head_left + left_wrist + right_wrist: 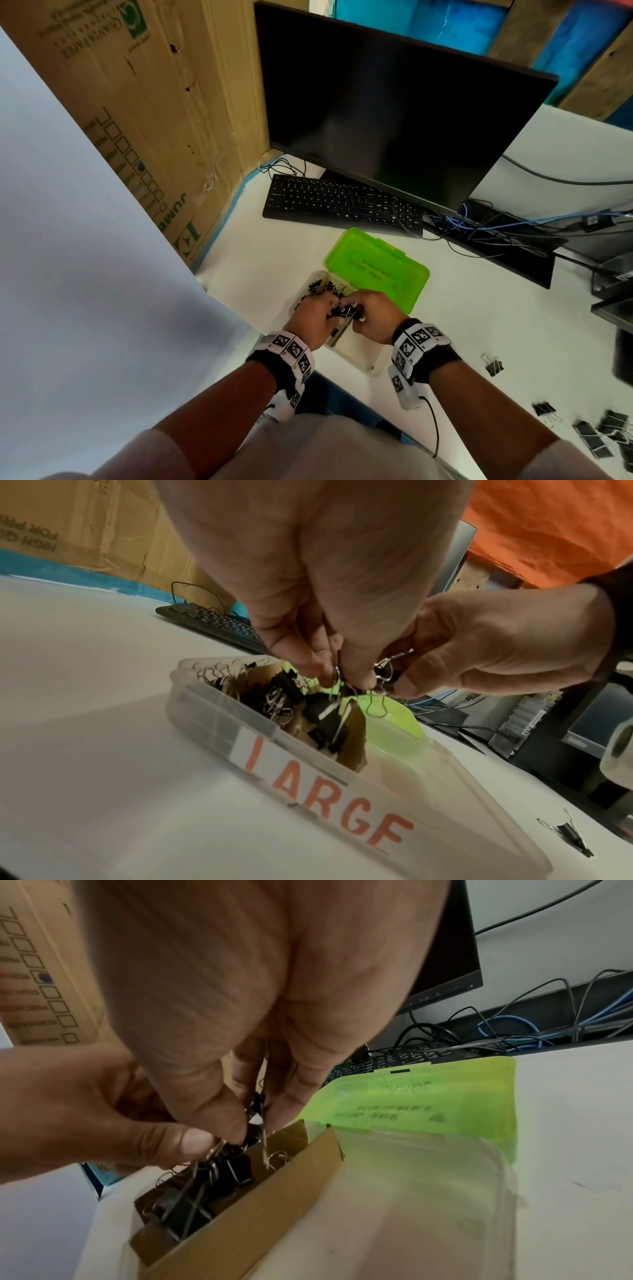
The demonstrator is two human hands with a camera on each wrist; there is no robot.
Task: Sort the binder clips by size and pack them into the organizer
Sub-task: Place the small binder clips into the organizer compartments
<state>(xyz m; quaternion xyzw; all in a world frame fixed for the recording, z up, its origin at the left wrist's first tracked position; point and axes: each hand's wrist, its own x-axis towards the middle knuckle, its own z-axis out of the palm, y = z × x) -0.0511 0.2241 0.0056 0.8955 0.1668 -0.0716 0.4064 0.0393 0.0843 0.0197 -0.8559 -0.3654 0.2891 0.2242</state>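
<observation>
Both hands meet over the clear plastic organizer (359,356), which sits open on the white desk (479,308) with its green lid (376,267) folded back toward the black keyboard (342,205). The left hand (313,320) has its grip closed in a pinch, thumb and fingertips gathered on a bunch of black binder clips (346,312) with silver wire handles. The right hand (373,317) pinches the same bunch from the other side, its thumb and fingers curled tight on the clips. In the left wrist view the bunch hangs just above the organizer's near compartment, one wire loop (377,706) dangling free below the fingers. A label (329,791) on the organizer's side wall reads LARGE in red letters. Brown cardboard dividers (246,1202) split the inside; the compartment under the hands holds a pile of black clips (192,1202), while the wider section beside it shows only bare translucent plastic in the right wrist view. More binder clips lie loose on the desk to the person's right: a single one (493,366) near the right wrist and a scattered group (596,433) at the frame's lower right corner. A dark monitor (394,113) stands behind the keyboard, a cardboard box (144,113) leans to its left, and tangled cables (496,222) run along the desk at right.
</observation>
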